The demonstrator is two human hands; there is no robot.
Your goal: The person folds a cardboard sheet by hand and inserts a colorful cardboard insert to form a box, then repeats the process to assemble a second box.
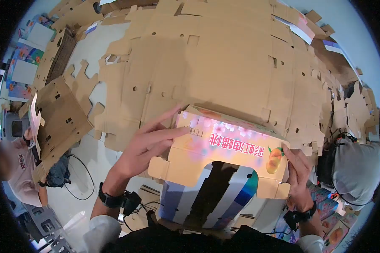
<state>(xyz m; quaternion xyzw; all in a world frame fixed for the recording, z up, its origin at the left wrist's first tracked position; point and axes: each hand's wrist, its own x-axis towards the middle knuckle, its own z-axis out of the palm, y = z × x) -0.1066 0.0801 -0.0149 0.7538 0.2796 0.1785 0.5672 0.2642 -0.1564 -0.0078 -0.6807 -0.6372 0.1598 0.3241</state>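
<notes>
Between my two hands is a partly folded cardboard fruit box, its pink panel printed with blossoms, peaches and upside-down lettering. A wide cut-out opens in the panel's near edge, and small flaps stick out at both corners. My left hand grips the box's left end, one finger lying across the printed face. At the right end, my right hand holds the corner beside the peach picture, its fingers partly hidden behind the panel. Beyond the box lies a broad stack of flat brown cardboard sheets with slots and holes.
At the left, a person handles a cardboard piece beside a brown sheet. Another person in a grey top is at the right. Printed cartons stand at the far left. A black cable trails over the floor.
</notes>
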